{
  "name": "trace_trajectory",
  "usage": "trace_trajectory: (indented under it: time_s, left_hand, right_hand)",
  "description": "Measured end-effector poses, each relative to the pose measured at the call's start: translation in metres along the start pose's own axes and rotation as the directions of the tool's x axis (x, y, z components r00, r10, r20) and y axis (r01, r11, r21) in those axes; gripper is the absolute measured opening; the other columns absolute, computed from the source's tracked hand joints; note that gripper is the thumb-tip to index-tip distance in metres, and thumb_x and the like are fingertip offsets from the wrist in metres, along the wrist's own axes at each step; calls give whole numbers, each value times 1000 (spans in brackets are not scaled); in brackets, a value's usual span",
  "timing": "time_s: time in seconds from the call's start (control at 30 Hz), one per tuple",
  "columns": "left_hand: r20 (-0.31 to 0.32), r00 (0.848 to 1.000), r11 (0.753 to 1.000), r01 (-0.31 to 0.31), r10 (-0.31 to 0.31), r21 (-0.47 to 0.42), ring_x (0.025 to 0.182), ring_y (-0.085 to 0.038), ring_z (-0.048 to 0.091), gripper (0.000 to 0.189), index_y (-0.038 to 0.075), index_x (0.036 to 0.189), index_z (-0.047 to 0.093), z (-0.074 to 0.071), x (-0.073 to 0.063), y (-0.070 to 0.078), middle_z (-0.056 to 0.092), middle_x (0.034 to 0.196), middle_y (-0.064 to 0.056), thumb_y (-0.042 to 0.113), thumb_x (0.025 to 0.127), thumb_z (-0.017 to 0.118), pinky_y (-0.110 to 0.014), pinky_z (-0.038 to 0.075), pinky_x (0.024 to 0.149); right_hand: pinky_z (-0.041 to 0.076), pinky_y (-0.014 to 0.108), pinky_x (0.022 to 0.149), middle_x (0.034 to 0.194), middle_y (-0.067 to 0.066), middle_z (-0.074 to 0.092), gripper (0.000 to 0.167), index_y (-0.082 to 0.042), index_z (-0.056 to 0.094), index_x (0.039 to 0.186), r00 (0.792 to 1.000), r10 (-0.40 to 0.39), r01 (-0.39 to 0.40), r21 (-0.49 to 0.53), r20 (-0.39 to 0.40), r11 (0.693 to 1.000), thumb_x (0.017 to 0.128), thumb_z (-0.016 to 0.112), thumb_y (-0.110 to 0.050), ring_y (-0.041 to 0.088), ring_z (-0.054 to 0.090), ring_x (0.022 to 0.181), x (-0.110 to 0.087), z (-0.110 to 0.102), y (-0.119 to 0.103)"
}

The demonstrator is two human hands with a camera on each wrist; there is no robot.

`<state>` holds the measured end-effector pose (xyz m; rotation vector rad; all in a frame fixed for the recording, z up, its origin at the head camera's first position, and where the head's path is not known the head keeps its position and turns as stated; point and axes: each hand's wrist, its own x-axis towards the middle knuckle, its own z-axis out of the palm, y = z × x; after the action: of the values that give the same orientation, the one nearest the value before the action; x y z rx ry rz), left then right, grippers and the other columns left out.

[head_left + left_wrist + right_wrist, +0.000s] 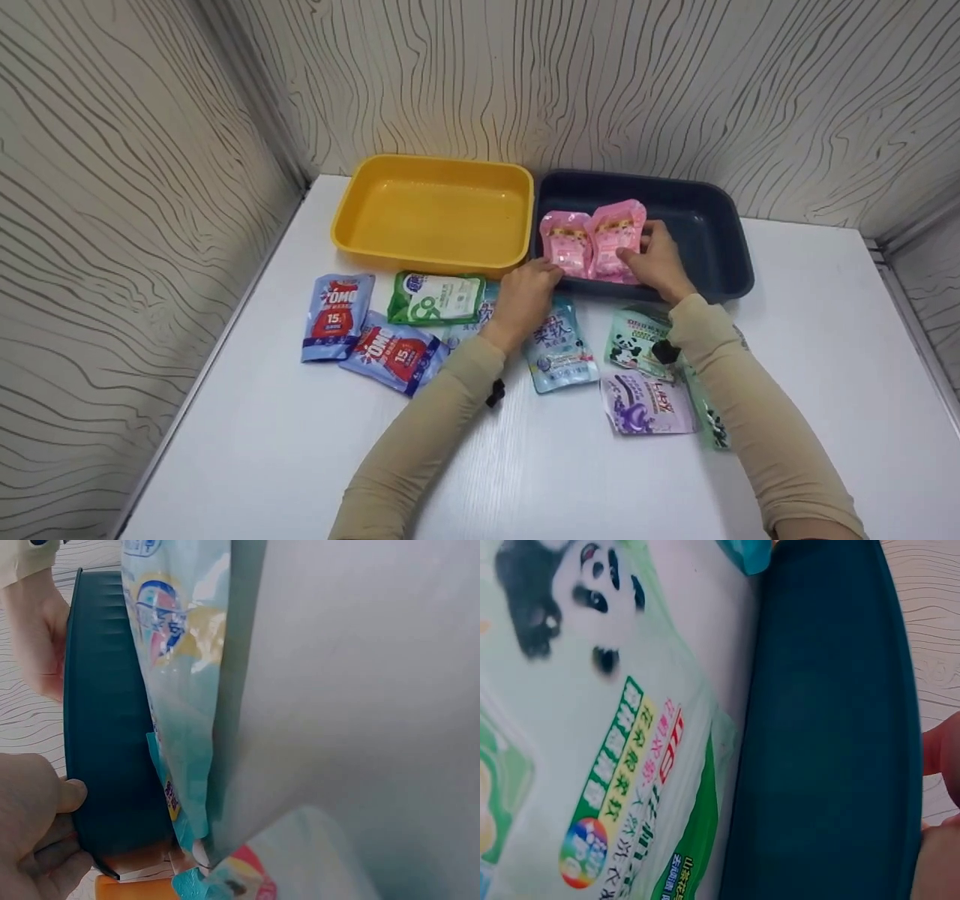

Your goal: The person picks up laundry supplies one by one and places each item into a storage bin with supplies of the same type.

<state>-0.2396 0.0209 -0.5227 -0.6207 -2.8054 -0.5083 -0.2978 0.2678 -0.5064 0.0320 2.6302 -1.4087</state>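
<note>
My right hand (660, 262) pinches the right-hand pink pouch (616, 234) inside the dark blue tray (724, 247), thumb on its front. Beside it, another pink pouch (568, 244) leans in the same tray. At the tray's front left corner, my left hand (527, 296) holds the rim; the left wrist view shows its thumb (71, 795) against the rim and its other fingers curled. Light blue pouches (564, 352) lie below that hand, partly covered by it. Under the right forearm is a green panda pouch (634, 337), with another green pouch (709, 409) mostly hidden.
A yellow tray (435, 261) stands left of the dark blue one, against the patterned wall (487, 82). In front of it lie a green-and-white pouch (442, 298) and two blue OMO pouches (335, 319). A purple pouch (646, 405) lies near the right forearm.
</note>
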Motion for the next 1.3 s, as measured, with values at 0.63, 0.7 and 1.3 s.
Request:
trace_trajectory:
  time_s: [0.63, 0.7, 1.3]
  left_hand:
    - [-16, 1000, 1000, -8, 9, 19, 117, -20, 75, 25, 15, 125, 80, 0, -1, 1, 79, 125, -2, 10, 105, 66, -34, 60, 102]
    - [-14, 1000, 1000, -10, 10, 22, 118, -21, 74, 25, 15, 126, 80, 0, -1, 1, 79, 127, -3, 9, 105, 66, -34, 60, 102]
    - [2, 1000, 1000, 9, -9, 11, 116, -18, 75, 25, 16, 126, 80, -1, 0, 0, 79, 125, -1, 12, 106, 66, -34, 60, 103]
  right_hand:
    - [38, 71, 118, 154, 43, 38, 97, 10, 1, 164, 995, 99, -100, -284, -15, 954, 101, 64, -29, 56, 49, 139, 4, 11, -4]
    - [38, 71, 118, 155, 43, 37, 97, 10, 2, 164, 995, 103, -101, -294, -8, 950, 101, 64, -30, 56, 49, 139, 3, 14, -5]
    - [37, 78, 111, 134, 34, 46, 67, 8, 54, 141, 998, 55, -66, -451, -37, 890, 94, 66, -38, 51, 51, 117, 6, 16, -9]
